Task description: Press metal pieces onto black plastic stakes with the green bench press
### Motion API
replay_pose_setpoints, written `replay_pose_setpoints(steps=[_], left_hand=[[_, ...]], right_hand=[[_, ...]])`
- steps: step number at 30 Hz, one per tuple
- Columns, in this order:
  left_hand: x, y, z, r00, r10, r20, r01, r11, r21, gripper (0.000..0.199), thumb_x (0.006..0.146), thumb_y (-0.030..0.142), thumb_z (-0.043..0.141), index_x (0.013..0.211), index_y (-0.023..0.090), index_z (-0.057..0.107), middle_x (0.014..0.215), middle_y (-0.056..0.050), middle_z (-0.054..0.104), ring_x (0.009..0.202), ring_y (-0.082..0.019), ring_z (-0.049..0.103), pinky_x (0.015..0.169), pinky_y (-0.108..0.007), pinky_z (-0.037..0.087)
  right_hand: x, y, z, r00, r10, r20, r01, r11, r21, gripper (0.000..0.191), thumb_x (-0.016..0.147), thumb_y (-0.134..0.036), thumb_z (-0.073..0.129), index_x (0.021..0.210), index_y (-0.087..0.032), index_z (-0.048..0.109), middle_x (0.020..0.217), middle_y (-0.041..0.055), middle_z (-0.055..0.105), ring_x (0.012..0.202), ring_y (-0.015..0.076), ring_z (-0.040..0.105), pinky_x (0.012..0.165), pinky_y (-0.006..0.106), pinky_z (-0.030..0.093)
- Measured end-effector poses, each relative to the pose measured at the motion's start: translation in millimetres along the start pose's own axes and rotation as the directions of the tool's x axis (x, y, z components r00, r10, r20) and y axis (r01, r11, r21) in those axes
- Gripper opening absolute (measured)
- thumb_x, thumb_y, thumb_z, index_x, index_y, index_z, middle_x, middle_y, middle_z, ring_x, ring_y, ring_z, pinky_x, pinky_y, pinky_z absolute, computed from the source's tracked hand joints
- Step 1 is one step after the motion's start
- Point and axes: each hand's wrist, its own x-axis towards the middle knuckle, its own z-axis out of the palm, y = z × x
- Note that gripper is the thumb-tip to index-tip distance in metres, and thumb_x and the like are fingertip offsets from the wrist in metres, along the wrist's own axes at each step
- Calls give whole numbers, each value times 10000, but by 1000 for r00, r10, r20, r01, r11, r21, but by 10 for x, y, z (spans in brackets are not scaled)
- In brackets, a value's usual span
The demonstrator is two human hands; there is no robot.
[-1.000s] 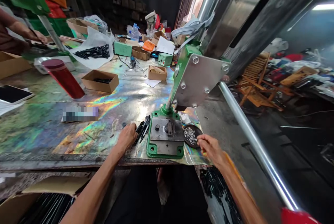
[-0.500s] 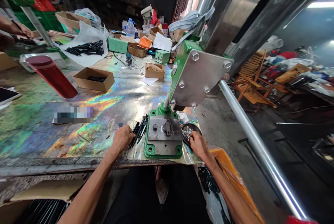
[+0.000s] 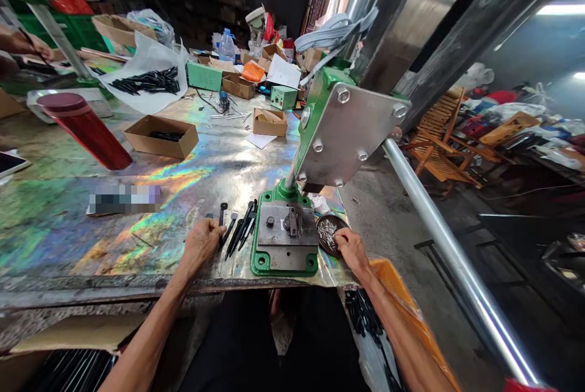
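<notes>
My left hand (image 3: 203, 243) is closed in a pinch left of the press, with a slim black piece with a flat head (image 3: 223, 213) standing up from its fingertips. Beside it, between hand and press, lies a small pile of similar black pieces (image 3: 242, 228). My right hand (image 3: 351, 249) has its fingertips pinched together over the right side of a round dark dish (image 3: 329, 252) full of small shiny metal parts (image 3: 326, 231). Whatever those fingers hold is too small to see. Between my hands stands the green hand press (image 3: 259, 261) with a steel plate and small fixture (image 3: 294, 224).
The press's long steel lever (image 3: 439, 224) slants down on the right. An orange crate (image 3: 402, 297) with black pieces stands below the table edge. A red tumbler (image 3: 86, 133) and a cardboard box (image 3: 176, 145) are at left. Another person's hand (image 3: 36, 44) shows far left.
My left hand has moved left, away from the pile, with a black piece now showing at its fingertips. My right hand has shifted slightly right at the dish.
</notes>
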Motion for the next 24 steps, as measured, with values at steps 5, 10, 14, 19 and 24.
replay_pose_setpoints(steps=[5,10,14,19,24], left_hand=[[-196,56,-30,992,-21,126,90,814,-573,293,647,400,628,602,181,439,439,78,468,335,-64,403,395,-198,310],[-485,323,43,967,3,254,198,617,-762,370,576,415,747,640,141,507,514,36,577,392,-61,508,399,-167,424],[-721,553,211,935,53,350,279,499,-821,374,562,370,792,693,122,544,620,-10,644,509,-93,610,488,-176,522],[-973,780,407,905,119,410,351,337,-874,345,581,300,803,739,114,558,678,-19,660,551,-105,634,535,-190,554],[-1146,900,486,890,173,421,385,208,-899,333,597,269,802,759,126,548,716,-12,666,548,-98,623,498,-185,542]], right_hand=[[-34,-64,-37,990,124,70,-140,939,314,227,655,-396,560,704,-176,541,603,24,546,501,149,449,425,235,318],[-83,-156,-42,979,177,105,-206,840,501,245,588,-340,674,689,-151,557,598,12,539,489,106,400,427,205,286],[-185,-343,-44,973,185,136,-229,767,600,244,584,-291,720,728,-137,597,624,6,537,509,97,391,432,192,259],[-507,-832,-6,960,112,258,-263,682,682,244,637,-288,742,805,-131,661,671,14,539,530,91,374,449,192,253],[-833,-1258,103,925,-2,380,-306,588,749,156,700,-259,726,802,-147,689,675,26,552,515,79,368,453,194,249]])
